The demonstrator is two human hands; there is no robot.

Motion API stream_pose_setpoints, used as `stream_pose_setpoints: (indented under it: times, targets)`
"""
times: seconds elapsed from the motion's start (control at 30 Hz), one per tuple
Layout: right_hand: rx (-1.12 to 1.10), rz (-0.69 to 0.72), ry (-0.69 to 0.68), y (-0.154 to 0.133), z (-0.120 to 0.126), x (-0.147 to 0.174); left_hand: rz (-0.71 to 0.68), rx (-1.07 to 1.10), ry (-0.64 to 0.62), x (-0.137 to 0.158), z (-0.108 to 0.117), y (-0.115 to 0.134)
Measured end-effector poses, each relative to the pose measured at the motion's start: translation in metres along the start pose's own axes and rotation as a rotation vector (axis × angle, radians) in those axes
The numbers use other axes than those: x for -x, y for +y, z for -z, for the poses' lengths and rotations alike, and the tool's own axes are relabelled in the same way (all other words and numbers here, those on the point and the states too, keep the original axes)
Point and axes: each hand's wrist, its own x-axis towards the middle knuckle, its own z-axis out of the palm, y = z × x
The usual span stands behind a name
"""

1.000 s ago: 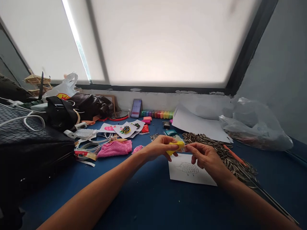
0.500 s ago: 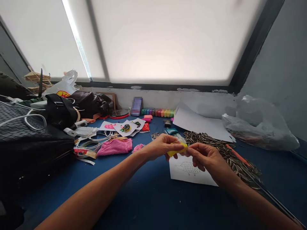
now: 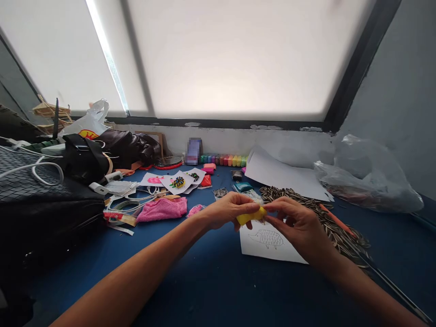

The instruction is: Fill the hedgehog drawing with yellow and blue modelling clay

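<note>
A lump of yellow modelling clay [image 3: 248,218], with clear plastic wrap at its edge, is held up between my two hands. My left hand [image 3: 229,210] is closed on its left part, thumb on top. At its right end, the thumb and fingertips of my right hand [image 3: 293,221] pinch the clay's edge. Below the hands lies a white sheet with a hedgehog drawing [image 3: 270,238], flat on the blue table and partly covered by the right hand. Just behind the right hand spreads a pile of striped sunflower seeds [image 3: 286,196].
Packs of coloured clay [image 3: 225,160] line the wall. To the left are decorated paper cards [image 3: 177,181], a pink cloth [image 3: 161,209], white cables and a black bag [image 3: 44,213]. White paper [image 3: 282,175] and a clear plastic bag [image 3: 374,181] lie at the back right.
My right hand has shifted its pinch slightly up around the clay's right end, fingers a little more spread. More of the yellow clay shows. My left hand stays nearly still.
</note>
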Motion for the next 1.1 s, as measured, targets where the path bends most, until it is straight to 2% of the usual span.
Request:
stream_pose_setpoints:
  times: [0.33, 0.5, 0.73, 0.87, 1.1]
  targets:
    - [0.097, 0.109, 0.094, -0.0055, -0.0005, 0.0017, -0.003, 0.042, -0.015, 0.0006, -0.0038, 0.0025]
    - [0.049, 0.125, 0.072, -0.0065, -0.0032, 0.0023, 0.015, 0.033, -0.005, 0.0010, -0.0061, 0.0031]
    - [-0.101, 0.020, 0.059, -0.0038, -0.0089, 0.0019, -0.038, 0.090, 0.067, -0.0010, -0.0077, 0.0041]
    - [-0.190, -0.051, 0.004, -0.0051, -0.0075, 0.0002, -0.059, 0.107, 0.102, -0.0015, -0.0054, 0.0030]
    - [-0.195, -0.073, -0.004, -0.0026, -0.0082, 0.0003, -0.063, 0.093, 0.123, -0.0033, -0.0065, -0.0034]
